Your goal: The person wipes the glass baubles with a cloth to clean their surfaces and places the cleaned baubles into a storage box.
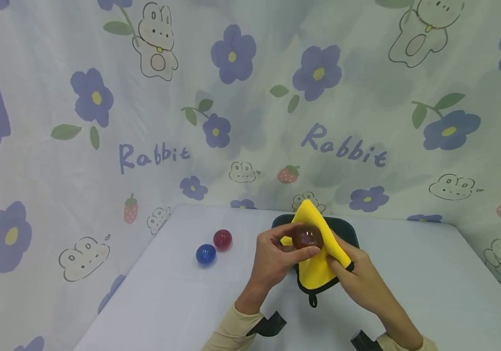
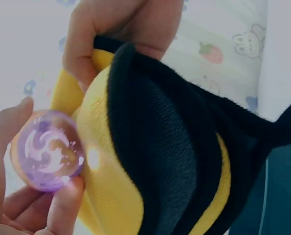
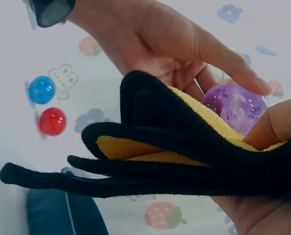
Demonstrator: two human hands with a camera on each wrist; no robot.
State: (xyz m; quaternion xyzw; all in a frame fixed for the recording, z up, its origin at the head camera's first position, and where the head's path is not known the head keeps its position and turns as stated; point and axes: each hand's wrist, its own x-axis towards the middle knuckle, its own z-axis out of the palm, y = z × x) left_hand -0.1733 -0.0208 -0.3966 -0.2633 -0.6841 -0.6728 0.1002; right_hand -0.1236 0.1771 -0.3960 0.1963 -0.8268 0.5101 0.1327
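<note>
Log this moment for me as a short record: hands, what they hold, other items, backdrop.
Left hand: holds a purple ball between thumb and fingers
Right hand: grips a yellow-and-black cloth
Purple ball's look: brownish in the head view
On table: red ball and blue ball, close together, left of the hands in the head view
Tray: dark, partly hidden by cloth and hands
Backdrop: printed with flowers and rabbits

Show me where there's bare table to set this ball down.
The table has bare room right of the dark tray and right hand, and in front of the blue ball, left of the left sleeve. A narrower gap separates the red ball from the left hand. Crowded: over the tray, where yellow cloth, held ball and hands bunch together.
</note>
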